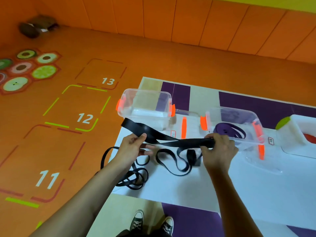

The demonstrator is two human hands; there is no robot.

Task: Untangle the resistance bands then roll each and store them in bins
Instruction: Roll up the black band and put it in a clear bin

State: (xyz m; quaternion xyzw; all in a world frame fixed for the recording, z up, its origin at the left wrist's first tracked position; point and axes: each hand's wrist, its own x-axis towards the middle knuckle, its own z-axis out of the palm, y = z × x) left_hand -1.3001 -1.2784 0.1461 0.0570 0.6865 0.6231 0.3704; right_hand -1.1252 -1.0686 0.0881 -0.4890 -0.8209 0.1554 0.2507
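The wide black band (171,140) is stretched in the air between both hands with one crossing twist midway. The left hand (135,146) pinches one end, the right hand (217,147) closes over the other. Below the grips, thinner black bands (171,161) lie looped on the white table (205,189). Risk: rolling now would lock the twist in. Beyond the right grip, the purple band (229,131) sits binned.

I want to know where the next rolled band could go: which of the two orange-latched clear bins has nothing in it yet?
The left bin, beside the floor numbers, looks empty. The right bin already holds a coiled purple band.
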